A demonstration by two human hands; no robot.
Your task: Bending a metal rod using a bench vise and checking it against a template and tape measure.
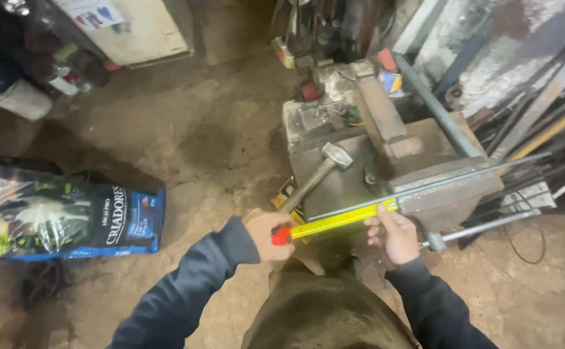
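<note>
My left hand [268,234] grips a red tape measure case [281,236]. Its yellow blade [341,220] runs to the right, and my right hand [394,234] pinches the blade's far end against a thin grey metal rod [425,187]. The rod lies clamped in a large bench vise [418,155] and sticks out to both sides. A hammer [318,173] with a wooden handle rests on the metal block left of the vise, just above my left hand.
A dark printed sack [63,216] lies on the dirt floor at the left. Metal bars and pipes [541,123] lean against the wall at the right. The vise handle [483,227] juts out below the rod. Cluttered tools and cans sit behind the vise.
</note>
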